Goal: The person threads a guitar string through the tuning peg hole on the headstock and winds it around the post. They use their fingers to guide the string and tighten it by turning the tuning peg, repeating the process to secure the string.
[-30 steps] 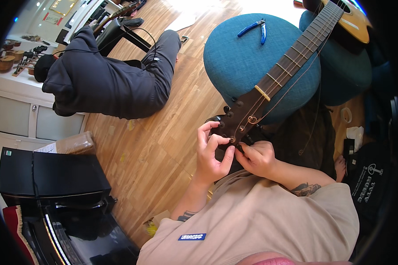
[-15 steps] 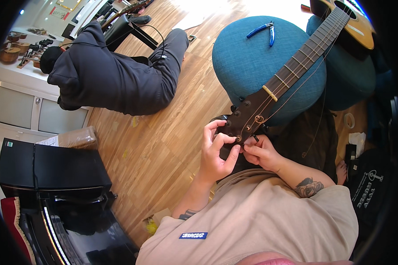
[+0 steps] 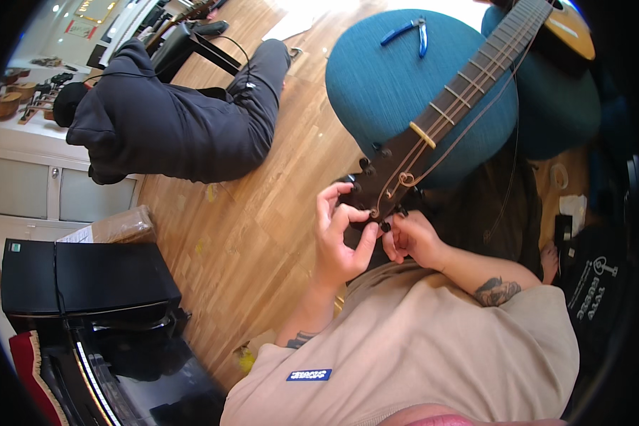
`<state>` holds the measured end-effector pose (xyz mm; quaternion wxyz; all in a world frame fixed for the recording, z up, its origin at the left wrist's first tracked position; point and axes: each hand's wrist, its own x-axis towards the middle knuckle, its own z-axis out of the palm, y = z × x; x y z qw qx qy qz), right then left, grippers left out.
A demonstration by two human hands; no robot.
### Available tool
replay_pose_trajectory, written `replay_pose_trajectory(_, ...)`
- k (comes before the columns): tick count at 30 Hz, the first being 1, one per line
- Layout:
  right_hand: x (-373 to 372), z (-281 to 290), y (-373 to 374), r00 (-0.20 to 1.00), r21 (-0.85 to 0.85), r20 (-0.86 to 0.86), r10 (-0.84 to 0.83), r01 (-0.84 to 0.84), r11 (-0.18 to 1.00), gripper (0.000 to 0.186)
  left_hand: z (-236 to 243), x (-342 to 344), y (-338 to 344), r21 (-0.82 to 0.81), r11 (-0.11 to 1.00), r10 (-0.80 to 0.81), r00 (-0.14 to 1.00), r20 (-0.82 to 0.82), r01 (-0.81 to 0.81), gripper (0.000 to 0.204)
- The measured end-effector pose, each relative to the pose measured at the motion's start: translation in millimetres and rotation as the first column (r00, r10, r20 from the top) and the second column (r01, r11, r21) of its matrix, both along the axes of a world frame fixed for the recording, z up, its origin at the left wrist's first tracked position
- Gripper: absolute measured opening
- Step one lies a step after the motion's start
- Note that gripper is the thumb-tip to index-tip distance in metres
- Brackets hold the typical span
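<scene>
An acoustic guitar's neck (image 3: 468, 82) slants down from the upper right, its dark headstock (image 3: 396, 162) nearest me. Copper-coloured strings run over the pale nut (image 3: 422, 135); one ends in a small coil (image 3: 406, 179) on the headstock. My left hand (image 3: 344, 245) grips the headstock's end, its fingertips on the face beside a string post and its thumb at the edge. My right hand (image 3: 417, 240) has thumb and fingers closed at a black tuning peg (image 3: 385, 227) on the near side. A loose string (image 3: 516, 142) hangs to the right of the neck.
Blue-handled cutters (image 3: 420, 39) lie on a round blue stool (image 3: 369, 78) under the neck. A person in dark clothes (image 3: 184, 131) bends over at the left. A black piano (image 3: 142, 376) stands lower left, near a wrapped parcel (image 3: 121, 228). A tape roll (image 3: 559, 176) lies right.
The guitar, stool and surroundings have shifted slightly up and left in view. My right fingers have shifted at the tuning peg; my left hand keeps its place on the headstock.
</scene>
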<state>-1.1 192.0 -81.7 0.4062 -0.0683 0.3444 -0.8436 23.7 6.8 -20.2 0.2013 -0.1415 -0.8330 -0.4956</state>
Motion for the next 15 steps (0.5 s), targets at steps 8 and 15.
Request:
replay_pose_trajectory(8,0,11,-10,0.836,0.292,-0.488,-0.251,0.428,0.855,0.018,-6,-1,-2,-0.022,1.0,-0.009,1.0,-0.004,0.008,0.017)
replay_pose_trajectory(15,-6,2,-5,-0.253,-0.209,-0.967,-0.006,0.783,0.586,0.025,-6,-2,-3,0.005,1.0,-0.013,1.0,-0.018,0.013,0.016)
